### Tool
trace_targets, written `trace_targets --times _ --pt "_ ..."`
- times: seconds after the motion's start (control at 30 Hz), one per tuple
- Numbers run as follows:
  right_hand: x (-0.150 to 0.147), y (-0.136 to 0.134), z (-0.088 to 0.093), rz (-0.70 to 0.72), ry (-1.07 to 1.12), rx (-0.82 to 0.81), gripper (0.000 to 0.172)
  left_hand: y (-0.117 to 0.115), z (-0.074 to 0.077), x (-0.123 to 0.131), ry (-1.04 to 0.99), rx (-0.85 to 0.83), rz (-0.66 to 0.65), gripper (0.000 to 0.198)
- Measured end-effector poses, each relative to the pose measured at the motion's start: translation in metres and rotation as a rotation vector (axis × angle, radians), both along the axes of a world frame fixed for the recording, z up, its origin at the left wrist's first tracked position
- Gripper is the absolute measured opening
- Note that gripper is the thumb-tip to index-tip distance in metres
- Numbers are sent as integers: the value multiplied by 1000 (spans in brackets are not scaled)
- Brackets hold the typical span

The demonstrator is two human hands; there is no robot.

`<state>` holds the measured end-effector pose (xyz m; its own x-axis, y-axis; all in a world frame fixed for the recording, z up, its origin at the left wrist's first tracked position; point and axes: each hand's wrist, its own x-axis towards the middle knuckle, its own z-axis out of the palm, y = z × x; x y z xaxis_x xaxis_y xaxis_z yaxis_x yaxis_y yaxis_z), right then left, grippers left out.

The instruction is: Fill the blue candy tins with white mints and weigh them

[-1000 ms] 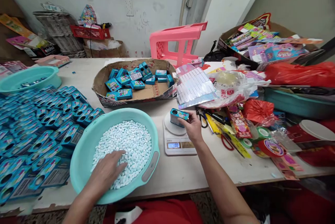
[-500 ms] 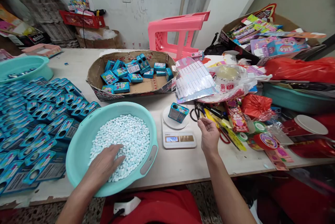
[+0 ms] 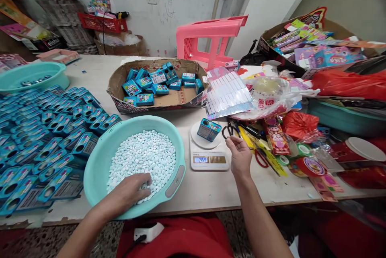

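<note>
We see the table, near edge: a teal basin of white tablets, left hand flat on them, grasp unclear. Right of it the scale carries a blue box; right hand hangs open, empty, just beside.

Turquoise basin, pale blue-white tablets, blue box, white scale.

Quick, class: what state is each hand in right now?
Left hand: palm down on the white tablets in the teal basin; whether it grips any cannot be told.
Right hand: open, empty, beside the scale.
</note>
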<state>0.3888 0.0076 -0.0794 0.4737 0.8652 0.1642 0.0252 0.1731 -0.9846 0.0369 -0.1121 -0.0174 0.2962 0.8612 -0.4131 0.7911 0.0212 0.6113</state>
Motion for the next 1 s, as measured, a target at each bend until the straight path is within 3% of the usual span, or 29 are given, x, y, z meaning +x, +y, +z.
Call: trace_targets --times 0.1,0.17,0.27,0.37,0.47,0.53,0.6,0.73,0.87,1.0 --pt "-8 8 7 50 -39 12 39 2 6 -5 -84 -2 95 12" --pt "-16 16 11 115 -111 -4 49 4 10 -10 -230 -16 240 15" --pt "-30 32 18 221 -227 -49 62 5 13 -17 -614 -41 574 20" --pt "-44 41 31 269 -236 -52 50 8 11 -17 -1037 -78 967 23" --pt "-64 32 54 265 -190 27 46 15 13 -11 -1291 -176 1187 23" --pt "-84 16 73 354 -191 78 44 22 23 -5 -1409 -150 1205 27" --pt "-109 -4 87 558 -252 91 40 30 38 4 -1472 -26 1181 33" --pt "-158 -39 91 852 -444 113 36 44 65 25 -1392 323 1155 46" --pt "-182 -50 80 910 -488 139 32 53 67 37 -1170 532 1133 48" --pt "-182 -48 79 885 -489 131 34 57 60 37 -1179 544 1153 43"
